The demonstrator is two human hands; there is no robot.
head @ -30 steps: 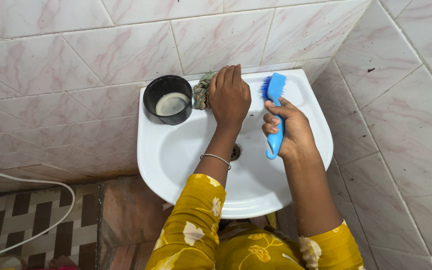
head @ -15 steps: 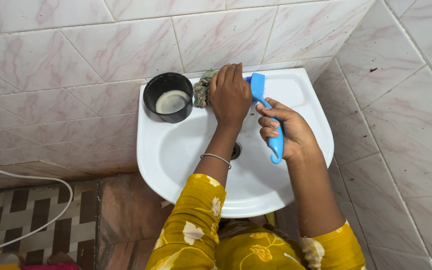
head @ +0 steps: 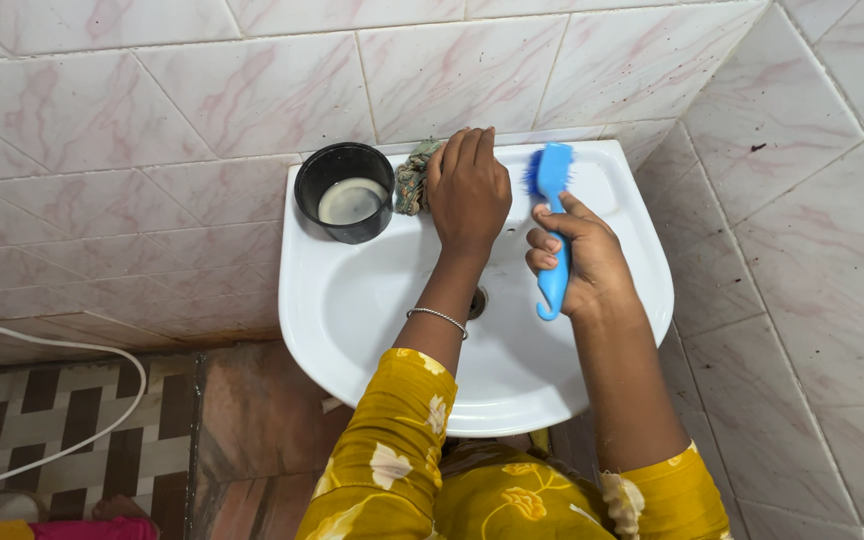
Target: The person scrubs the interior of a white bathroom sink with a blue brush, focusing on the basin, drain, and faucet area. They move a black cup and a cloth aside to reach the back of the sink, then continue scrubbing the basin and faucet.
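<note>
1. Wall tiling (head: 202, 90) of pink-veined marble pattern covered the rear wall and the right side wall, which met in a corner behind the basin.
2. Washbasin (head: 352, 320), white ceramic, was mounted against the rear wall; its drain (head: 479, 300) showed just beside the left forearm.
3. Sleeves (head: 392, 450) of yellow floral fabric covered both upper arms at the bottom edge of the view.
4. Black cup (head: 345, 192), holding pale liquid, stood on the basin's rear left ledge, close to the wall.
5. Left hand (head: 467, 190) lay palm down on the rear ledge, fingers together and curled over a crumpled greenish cloth (head: 414, 175). The cloth lay between the cup and the hand, partly covered by the fingers. A thin bracelet (head: 438, 318) circled the left forearm.
6. Right hand (head: 577, 260) was closed around the handle of a blue scrubbing brush (head: 552, 225). The brush pointed toward the wall, its bristled head over the rear ledge just right of the left hand, its hooked handle end projecting below the fingers.
</note>
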